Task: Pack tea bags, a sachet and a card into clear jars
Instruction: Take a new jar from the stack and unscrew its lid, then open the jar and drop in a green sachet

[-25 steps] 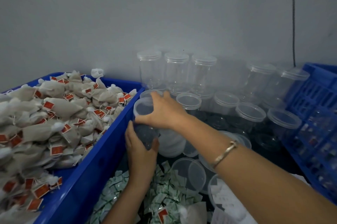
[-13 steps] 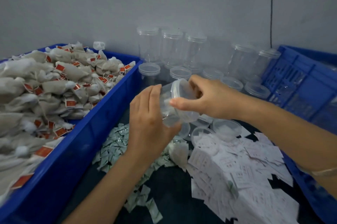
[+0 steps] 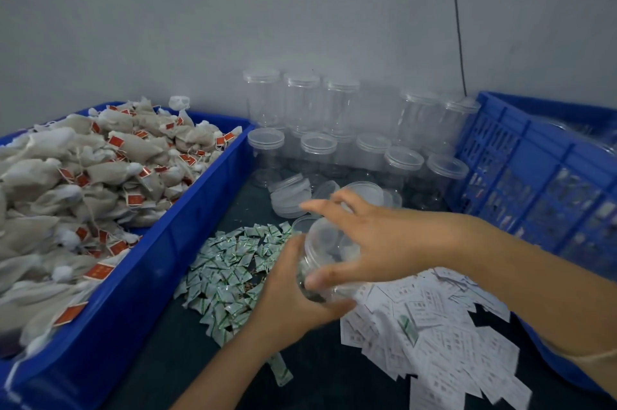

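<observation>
Clear plastic jar (image 3: 325, 256) lies tilted on its side in mid-air between both hands, above the dark counter (image 3: 187, 342), where the heap of sachets (image 3: 230, 266) meets the spread of cards (image 3: 434, 326). The left hand (image 3: 293, 299) grips its lower end from below, fingers curled round the base. The right hand (image 3: 377, 242) reaches over the upper end, thumb pressed on the near side and fingers arched over the far side, so both hands are clamped on the jar. Whether its lid is on cannot be told through the blur.

Tea bags (image 3: 100, 175) with red tags are heaped in a blue bin (image 3: 187, 242) at the left. The green-and-white sachets lie just beside the bin, with the white printed cards to their right. Capped jars (image 3: 317, 149) stand in rows against the grey wall, with loose lids (image 3: 287, 195) in front of them. A blue slotted crate (image 3: 534, 182) stands at the right.
</observation>
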### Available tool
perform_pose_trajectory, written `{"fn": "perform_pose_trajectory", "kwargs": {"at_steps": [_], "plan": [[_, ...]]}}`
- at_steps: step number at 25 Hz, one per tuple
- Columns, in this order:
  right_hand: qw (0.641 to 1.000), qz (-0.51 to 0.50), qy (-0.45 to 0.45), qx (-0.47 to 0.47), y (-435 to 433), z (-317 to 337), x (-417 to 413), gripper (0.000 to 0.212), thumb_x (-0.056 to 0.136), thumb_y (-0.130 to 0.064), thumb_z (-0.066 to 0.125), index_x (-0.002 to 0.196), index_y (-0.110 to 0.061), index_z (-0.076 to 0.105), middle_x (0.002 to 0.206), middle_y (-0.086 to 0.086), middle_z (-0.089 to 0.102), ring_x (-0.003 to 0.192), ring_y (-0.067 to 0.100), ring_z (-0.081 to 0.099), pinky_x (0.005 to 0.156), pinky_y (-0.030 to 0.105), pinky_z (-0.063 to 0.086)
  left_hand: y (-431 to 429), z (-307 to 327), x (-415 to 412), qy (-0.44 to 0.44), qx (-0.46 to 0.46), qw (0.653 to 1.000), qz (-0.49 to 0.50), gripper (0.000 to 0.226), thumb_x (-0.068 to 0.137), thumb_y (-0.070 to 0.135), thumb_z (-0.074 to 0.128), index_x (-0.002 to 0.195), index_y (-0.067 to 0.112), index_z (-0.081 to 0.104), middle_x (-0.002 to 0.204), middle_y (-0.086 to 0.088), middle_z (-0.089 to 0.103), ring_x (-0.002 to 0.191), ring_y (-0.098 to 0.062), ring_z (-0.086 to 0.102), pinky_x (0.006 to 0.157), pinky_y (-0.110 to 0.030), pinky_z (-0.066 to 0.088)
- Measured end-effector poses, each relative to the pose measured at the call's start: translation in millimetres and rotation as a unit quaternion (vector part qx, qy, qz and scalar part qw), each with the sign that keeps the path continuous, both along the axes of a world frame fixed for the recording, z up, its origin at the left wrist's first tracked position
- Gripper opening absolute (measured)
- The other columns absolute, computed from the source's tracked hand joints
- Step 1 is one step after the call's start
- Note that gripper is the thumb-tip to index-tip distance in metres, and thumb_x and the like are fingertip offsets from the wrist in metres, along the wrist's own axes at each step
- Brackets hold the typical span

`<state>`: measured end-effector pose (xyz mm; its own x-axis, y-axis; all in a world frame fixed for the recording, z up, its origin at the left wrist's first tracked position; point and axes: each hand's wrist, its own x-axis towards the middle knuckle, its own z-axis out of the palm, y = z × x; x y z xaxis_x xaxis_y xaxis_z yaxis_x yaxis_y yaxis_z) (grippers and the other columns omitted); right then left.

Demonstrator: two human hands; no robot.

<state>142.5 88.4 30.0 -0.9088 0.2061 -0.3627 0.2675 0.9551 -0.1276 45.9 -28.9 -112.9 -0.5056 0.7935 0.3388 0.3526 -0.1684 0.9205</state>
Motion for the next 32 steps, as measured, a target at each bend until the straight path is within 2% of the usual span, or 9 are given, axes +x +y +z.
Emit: {"fn": "perform_pose_trajectory", "kwargs": {"at_steps": [2, 5, 8, 12, 19, 22, 25, 28, 32], "plan": [[0.993, -0.014, -0.017, 0.115, -0.9, -4.0, -5.0, 0.086, 0.072, -0.09, 0.05, 0.137, -0.037, 0.032, 0.122, -0.004, 0.049, 0.104, 0.021, 0.057, 0.077, 0.033, 0.045, 3.5, -7.4, 5.3, -0.02, -0.009, 1.0, 0.001, 0.077, 0.059, 0.03, 0.092, 0.12, 0.039, 0.046, 0.111, 0.015, 0.063, 0.093, -0.006, 0.067, 0.067, -0.018, 0.054], [0.997, 0.064, -0.041, 0.023, 0.4, 1.9, -6.2, 0.072, 0.077, -0.048, 0.079, 0.132, -0.044, 0.032, 0.122, -0.008, 0.036, 0.112, 0.015, 0.046, 0.083, 0.036, 0.053, 10.0, -16.0, 10.4, -0.029, -0.008, 0.999, 0.019, 0.089, 0.053, 0.03, 0.093, 0.125, 0.044, 0.042, 0.116, 0.013, 0.061, 0.103, -0.004, 0.064, 0.073, -0.015, 0.053], [0.997, 0.035, -0.053, 0.045, -1.1, -1.5, -6.7, 0.097, 0.072, -0.073, 0.071, 0.148, -0.043, 0.019, 0.138, -0.005, 0.028, 0.123, 0.018, 0.043, 0.094, 0.04, 0.049, 12.9, -24.8, 10.6, -0.013, -0.021, 1.0, 0.016, 0.084, 0.057, 0.033, 0.091, 0.125, 0.042, 0.043, 0.116, 0.005, 0.059, 0.096, -0.008, 0.066, 0.07, -0.025, 0.056], [0.984, 0.069, -0.028, 0.161, -9.6, -10.0, -10.5, 0.07, 0.081, -0.073, 0.059, 0.128, -0.024, 0.04, 0.099, -0.006, 0.042, 0.086, 0.017, 0.048, 0.064, 0.032, 0.041, 12.7, -32.8, 11.8, 0.0, -0.049, 0.998, 0.026, 0.095, 0.051, 0.04, 0.089, 0.13, 0.044, 0.036, 0.123, 0.009, 0.056, 0.107, -0.012, 0.061, 0.085, -0.038, 0.055], [0.981, 0.193, 0.018, -0.02, 5.7, -12.1, 3.5, 0.078, 0.074, 0.004, 0.068, 0.139, -0.032, 0.043, 0.135, -0.014, 0.036, 0.127, 0.014, 0.032, 0.1, 0.037, 0.045, 12.4, -34.2, 1.8, 0.01, -0.041, 0.999, -0.018, 0.096, 0.049, 0.043, 0.092, 0.129, 0.041, 0.039, 0.126, 0.019, 0.054, 0.119, 0.0, 0.055, 0.087, -0.013, 0.049], [0.968, 0.218, 0.114, 0.044, 27.9, -32.1, -8.8, 0.061, 0.08, -0.005, 0.067, 0.127, -0.04, 0.047, 0.122, -0.027, 0.046, 0.126, 0.003, 0.038, 0.106, 0.023, 0.041, 7.5, -35.0, -5.9, -0.018, -0.021, 0.998, -0.06, 0.093, 0.053, 0.031, 0.093, 0.129, 0.042, 0.041, 0.126, 0.014, 0.056, 0.118, -0.007, 0.057, 0.088, -0.02, 0.052], [0.964, 0.105, 0.244, 0.024, 73.2, -32.2, -14.2, 0.048, 0.072, -0.047, 0.071, 0.109, -0.046, 0.04, 0.119, -0.013, 0.053, 0.114, 0.014, 0.054, 0.1, 0.03, 0.049, -2.3, -33.9, -2.2, -0.053, -0.025, 0.997, -0.049, 0.091, 0.05, 0.038, 0.094, 0.124, 0.052, 0.043, 0.125, 0.023, 0.055, 0.115, 0.0, 0.056, 0.083, -0.011, 0.05], [0.946, -0.132, 0.295, -0.008, 118.5, -28.4, -13.3, 0.061, 0.053, -0.075, 0.072, 0.09, -0.044, 0.034, 0.112, -0.014, 0.043, 0.091, 0.011, 0.056, 0.069, 0.026, 0.049, -7.5, -40.8, 12.2, -0.021, -0.024, 0.999, -0.007, 0.095, 0.048, 0.047, 0.093, 0.128, 0.05, 0.042, 0.125, 0.022, 0.056, 0.114, 0.003, 0.057, 0.085, -0.008, 0.048], [0.875, -0.312, 0.356, -0.098, 141.0, -66.6, -43.4, 0.057, 0.07, -0.052, 0.084, 0.1, -0.022, 0.047, 0.12, 0.0, 0.045, 0.091, 0.009, 0.049, 0.071, 0.022, 0.041, -6.9, -41.5, 16.9, -0.056, -0.042, 0.998, -0.006, 0.095, 0.045, 0.05, 0.093, 0.123, 0.055, 0.04, 0.126, 0.023, 0.057, 0.115, 0.0, 0.058, 0.091, -0.021, 0.051]]}}
